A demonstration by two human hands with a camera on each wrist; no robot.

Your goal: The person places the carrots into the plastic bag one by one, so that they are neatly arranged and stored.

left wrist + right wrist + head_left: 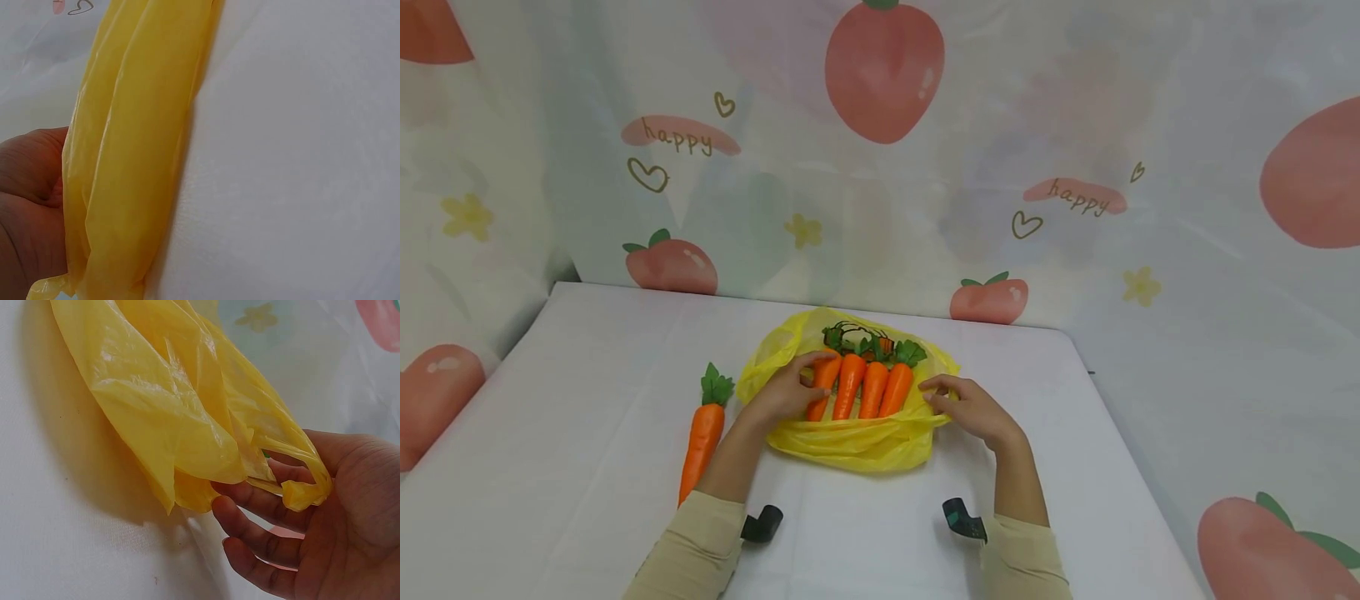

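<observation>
A yellow plastic bag [850, 446] lies open on the white table [587, 375], with several orange toy carrots [872, 387] side by side inside it. My left hand [793, 387] is curled round the leftmost of these carrots [823, 379]. In the left wrist view only its palm [28, 200] shows, beside the bag's folded edge [137, 156]. My right hand [962, 404] holds the bag's right handle. The right wrist view shows that twisted handle [300, 494] lying across the curled fingers [262, 506] of the right hand [312, 537]. One more carrot [702, 437] lies loose on the table, left of the bag.
A pale curtain [1075, 125] printed with strawberries hangs behind and around the table. The table's right edge [1120, 417] runs close to my right hand. Bare white cloth lies on both sides of the bag.
</observation>
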